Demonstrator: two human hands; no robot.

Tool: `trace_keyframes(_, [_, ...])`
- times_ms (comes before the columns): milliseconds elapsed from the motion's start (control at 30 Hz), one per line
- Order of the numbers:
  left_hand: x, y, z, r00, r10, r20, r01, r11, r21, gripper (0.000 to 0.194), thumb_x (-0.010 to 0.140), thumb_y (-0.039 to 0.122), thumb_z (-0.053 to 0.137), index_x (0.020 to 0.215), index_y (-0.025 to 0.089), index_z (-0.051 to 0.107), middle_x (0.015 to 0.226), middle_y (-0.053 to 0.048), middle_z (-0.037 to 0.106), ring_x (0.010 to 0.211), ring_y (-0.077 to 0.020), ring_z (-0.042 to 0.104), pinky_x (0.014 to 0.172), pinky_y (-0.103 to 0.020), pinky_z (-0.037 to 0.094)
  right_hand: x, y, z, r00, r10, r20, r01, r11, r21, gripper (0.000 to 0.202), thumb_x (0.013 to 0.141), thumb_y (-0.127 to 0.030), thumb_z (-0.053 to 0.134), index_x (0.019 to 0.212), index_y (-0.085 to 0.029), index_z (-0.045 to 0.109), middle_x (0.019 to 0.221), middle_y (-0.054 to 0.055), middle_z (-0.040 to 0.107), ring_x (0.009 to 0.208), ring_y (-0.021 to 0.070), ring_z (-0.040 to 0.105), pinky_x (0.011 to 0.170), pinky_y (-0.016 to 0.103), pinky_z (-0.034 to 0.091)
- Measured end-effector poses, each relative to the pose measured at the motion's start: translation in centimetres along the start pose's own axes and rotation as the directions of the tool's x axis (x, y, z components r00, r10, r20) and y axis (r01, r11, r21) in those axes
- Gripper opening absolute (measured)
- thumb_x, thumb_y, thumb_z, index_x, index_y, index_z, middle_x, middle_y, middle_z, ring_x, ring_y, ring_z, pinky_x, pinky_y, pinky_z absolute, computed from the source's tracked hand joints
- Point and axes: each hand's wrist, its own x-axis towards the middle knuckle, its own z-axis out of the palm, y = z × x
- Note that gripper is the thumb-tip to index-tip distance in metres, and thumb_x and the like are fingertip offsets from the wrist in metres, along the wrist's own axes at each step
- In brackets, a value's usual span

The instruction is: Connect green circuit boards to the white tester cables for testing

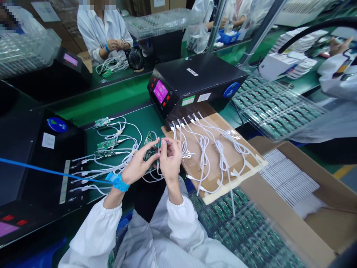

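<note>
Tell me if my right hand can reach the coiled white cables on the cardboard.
Probably yes: the cables lie beside your right hand, nothing visible between, though it seems busy with a circuit board.

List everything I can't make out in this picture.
All in the head view:
Held circuit board: seen nearly edge-on, partly covered by the fingers.
Pink screen on the central black unit: lettering too small to read.
Lower-left screen: cut off by the left edge.
Lower-right rows of boards: details blurred.
</note>
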Motion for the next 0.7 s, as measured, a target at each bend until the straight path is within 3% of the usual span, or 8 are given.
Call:
trace_keyframes(167, [0.3,-0.3,-0.1,1.000,0.011,0.020,-0.010,1.000,-0.025,0.056,0.094,0.035,0.068,0.147,0.022,0.062,0.151,-0.013,0.061,0.130,-0.0315,0.063,0.094,-0.040,0.066,0.2,0.3,0.1,0.999,-0.030,-0.020,0.029,0.998,-0.049,0.027,0.101,-0.043,0.061,0.104,-0.019,0.073,0.106,0.007,0.059,0.089,0.0156,0.065,0.083,0.031,0.058])
trace_keyframes(333, [0.6,-1.1,-0.4,0.997,-0.057,0.058,0.062,0.994,-0.088,0.062,0.094,0.042,0.068,0.153,0.026,0.057,0.139,-0.012,0.067,0.101,-0.0259,0.072,0.070,-0.035,0.069,0.4,0.6,0.2,0.997,0.077,0.024,-0.077,0.997,0.004,0.028,0.099,-0.044,0.063,0.106,-0.018,0.072,0.109,0.008,0.068,0.091,0.0174,0.069,0.082,0.031,0.059])
trace_keyframes(533, [0.5,-0.7,-0.8,0.997,-0.078,-0.027,0.077,0.996,-0.045,0.063,0.099,0.049,0.061,0.157,0.028,0.052,0.120,-0.010,0.070,0.098,-0.0247,0.071,0.070,-0.035,0.068,0.2,0.4,0.9,0.989,0.148,0.020,-0.149,0.985,0.088,0.028,0.098,-0.044,0.063,0.112,-0.020,0.064,0.115,0.009,0.070,0.107,0.0203,0.070,0.080,0.030,0.062])
trace_keyframes(700, [0.4,-0.8,-1.2,0.980,-0.185,-0.077,0.183,0.983,-0.033,0.070,0.098,0.053,0.063,0.161,0.026,0.046,0.089,-0.007,0.073,0.059,-0.0209,0.070,0.056,-0.031,0.059,0.4,1.6,0.6,0.982,0.171,0.086,-0.177,0.982,0.070,0.039,0.100,-0.053,0.060,0.122,-0.021,0.063,0.098,0.007,0.071,0.075,0.0154,0.069,0.060,0.026,0.058])
